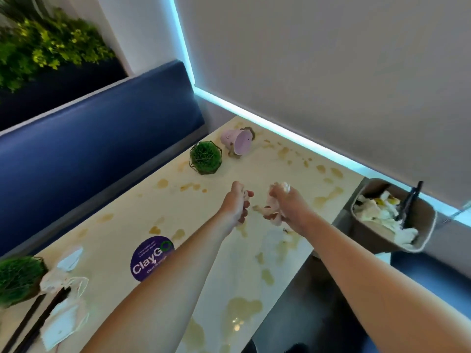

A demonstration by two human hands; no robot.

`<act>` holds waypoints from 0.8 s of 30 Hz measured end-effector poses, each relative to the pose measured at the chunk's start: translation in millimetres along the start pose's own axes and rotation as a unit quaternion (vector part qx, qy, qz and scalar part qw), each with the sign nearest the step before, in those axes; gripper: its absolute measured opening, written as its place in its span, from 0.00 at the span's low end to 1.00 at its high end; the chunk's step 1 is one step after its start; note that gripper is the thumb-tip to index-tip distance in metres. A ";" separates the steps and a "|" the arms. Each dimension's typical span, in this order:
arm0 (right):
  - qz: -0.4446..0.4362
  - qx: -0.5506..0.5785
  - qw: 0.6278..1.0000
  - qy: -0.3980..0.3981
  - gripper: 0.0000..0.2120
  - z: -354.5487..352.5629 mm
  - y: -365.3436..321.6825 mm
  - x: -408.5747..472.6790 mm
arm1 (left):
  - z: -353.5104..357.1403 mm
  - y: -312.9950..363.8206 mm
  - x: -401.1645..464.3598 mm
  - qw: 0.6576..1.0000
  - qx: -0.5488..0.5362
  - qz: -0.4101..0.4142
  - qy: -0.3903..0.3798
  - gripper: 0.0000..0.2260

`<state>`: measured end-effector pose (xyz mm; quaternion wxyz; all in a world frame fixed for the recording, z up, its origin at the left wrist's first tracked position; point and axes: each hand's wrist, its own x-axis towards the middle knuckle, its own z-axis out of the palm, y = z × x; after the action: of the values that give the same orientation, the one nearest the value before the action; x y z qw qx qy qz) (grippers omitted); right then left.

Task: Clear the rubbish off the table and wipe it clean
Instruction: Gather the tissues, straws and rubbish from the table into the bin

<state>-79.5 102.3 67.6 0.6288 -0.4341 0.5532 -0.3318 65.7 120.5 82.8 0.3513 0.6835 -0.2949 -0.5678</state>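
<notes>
Both my arms reach over a cream table [142, 215] spotted with brownish spills. My left hand [235, 202] is curled around a small scrap of soiled tissue. My right hand [283, 202] grips a crumpled wad of stained tissue [271, 207] that hangs below its fingers. A grey bin [423, 225] beyond the table's right end holds used tissues and a black utensil. More crumpled tissues [63, 301] and black chopsticks [35, 322] lie at the near left. A pink cup [239, 141] lies tipped over at the far end.
Two green plant balls in wire frames stand on the table, one at the far end [205, 157] and one at the near left [17, 278]. A purple round sticker [151, 258] marks the tabletop. A blue bench back [102, 138] runs along the left side.
</notes>
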 end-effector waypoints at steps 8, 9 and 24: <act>0.064 0.035 0.989 0.128 0.29 -101.1 7.8 22.1 | 111.2 14.1 37.1 0.990 0.059 0.053 -0.116 0.10; 0.069 0.025 0.986 0.147 0.33 -114.2 4.3 23.6 | 126.2 16.9 41.0 0.986 0.075 0.070 -0.134 0.11; 0.121 -0.178 0.952 0.218 0.18 -299.6 45.4 76.8 | 299.5 8.5 105.0 0.968 0.180 0.125 -0.123 0.06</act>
<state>-364.3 -1.8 -8.4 0.4408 -0.3864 0.7751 -0.2359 -209.8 -12.1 -2.5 0.2519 0.6181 -0.5166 -0.5363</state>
